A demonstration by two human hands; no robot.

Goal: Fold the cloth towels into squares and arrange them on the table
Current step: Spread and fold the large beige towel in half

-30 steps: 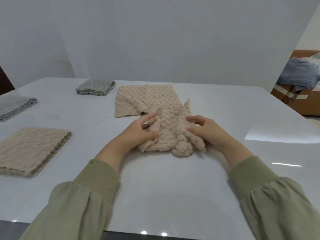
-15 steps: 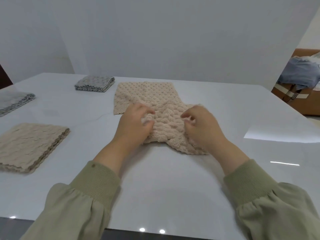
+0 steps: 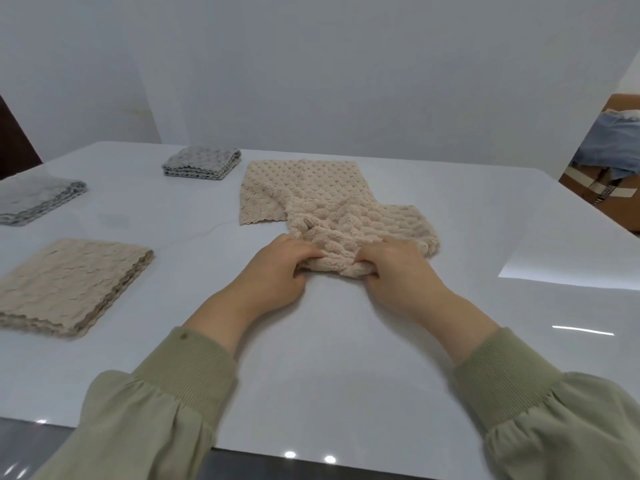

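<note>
A rumpled beige towel (image 3: 363,230) lies mid-table, partly over a flat beige towel (image 3: 301,185) behind it. My left hand (image 3: 277,268) grips the rumpled towel's near edge on the left, fingers curled into the cloth. My right hand (image 3: 398,268) grips the same edge on the right. Folded squares lie on the white table (image 3: 346,358): a beige one (image 3: 69,282) at the near left, a grey one (image 3: 31,199) at the far left, and a small grey one (image 3: 202,162) at the back.
A white wall stands behind the table. Off the table's right side sit a brown cardboard box (image 3: 602,192) and blue-grey fabric (image 3: 609,147). The table's near edge runs along the bottom.
Both hands have moved from the top of the bunched towel down to its near edge and now grip it. The towel has spread out flatter, toward the right.
</note>
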